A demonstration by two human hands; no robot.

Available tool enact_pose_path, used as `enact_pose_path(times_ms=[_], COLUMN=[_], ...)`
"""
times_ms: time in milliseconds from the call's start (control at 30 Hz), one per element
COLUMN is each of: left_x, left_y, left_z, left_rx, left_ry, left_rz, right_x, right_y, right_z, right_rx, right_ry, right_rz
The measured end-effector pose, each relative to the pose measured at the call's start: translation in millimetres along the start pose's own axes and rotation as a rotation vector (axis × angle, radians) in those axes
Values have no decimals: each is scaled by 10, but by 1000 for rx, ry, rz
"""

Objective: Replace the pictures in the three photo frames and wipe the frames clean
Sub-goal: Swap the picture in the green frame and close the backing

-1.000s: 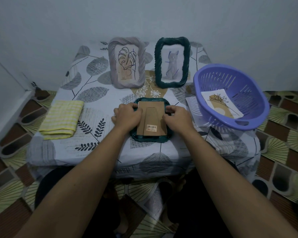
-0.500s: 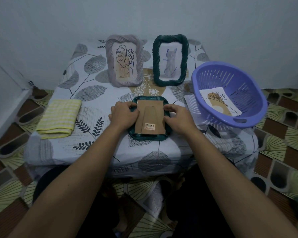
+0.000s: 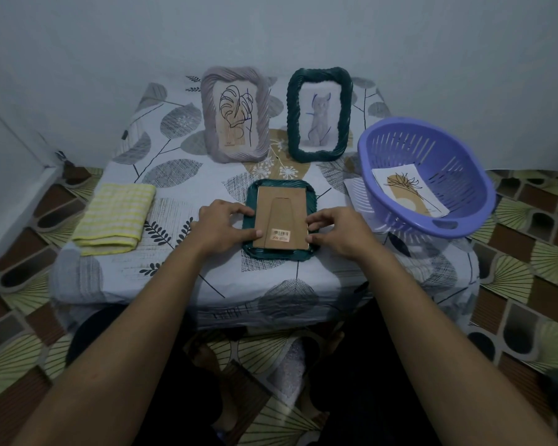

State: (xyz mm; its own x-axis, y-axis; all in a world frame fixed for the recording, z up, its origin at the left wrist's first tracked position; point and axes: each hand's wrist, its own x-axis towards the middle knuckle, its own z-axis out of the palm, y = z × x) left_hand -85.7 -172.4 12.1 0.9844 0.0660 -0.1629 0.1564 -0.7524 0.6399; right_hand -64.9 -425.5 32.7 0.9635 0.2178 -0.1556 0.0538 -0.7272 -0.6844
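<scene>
A dark green photo frame (image 3: 310, 201) lies face down near the table's front, its brown cardboard back (image 3: 284, 217) with a barcode sticker facing up. My left hand (image 3: 221, 225) rests on the frame's left edge, thumb touching the cardboard. My right hand (image 3: 339, 231) presses the right edge, fingers on the cardboard's side. Behind stand a grey frame (image 3: 236, 115) with a leaf drawing and a second green frame (image 3: 319, 114) with a cat picture. A folded yellow cloth (image 3: 113, 218) lies at the left.
A purple plastic basket (image 3: 432, 175) at the right holds a loose picture (image 3: 409, 194) of a plant; another sheet (image 3: 355, 191) pokes out under it. The small table (image 3: 181, 278) has a leaf-print cover and stands against a wall, with patterned floor around it.
Both hands have slid slightly down the face-down frame's sides, and my left thumb now lies on the cardboard back. The camera view shifted a little.
</scene>
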Motion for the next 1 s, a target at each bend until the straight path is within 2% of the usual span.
enact_pose_path(times_ms=[200,367,533,733,867,1000], left_x=[-99,-131,-125,-158,-153,-135], left_y=[50,17,-16,74,80,44], left_z=[36,97,149,75,43,37], left_rx=[-14,-61,-123,14,76,109], left_ry=[88,146,188,136,102,85], left_rz=[18,16,28,42,52,71], right_x=[12,10,-11,-4,57,137], right_y=[-40,-55,-28,-74,-120,-142], right_z=[62,102,84,109,240,378], right_rx=[-30,38,93,-92,-156,-198], right_ry=[49,88,50,67,141,125], right_rz=[28,63,66,17,-68,-104])
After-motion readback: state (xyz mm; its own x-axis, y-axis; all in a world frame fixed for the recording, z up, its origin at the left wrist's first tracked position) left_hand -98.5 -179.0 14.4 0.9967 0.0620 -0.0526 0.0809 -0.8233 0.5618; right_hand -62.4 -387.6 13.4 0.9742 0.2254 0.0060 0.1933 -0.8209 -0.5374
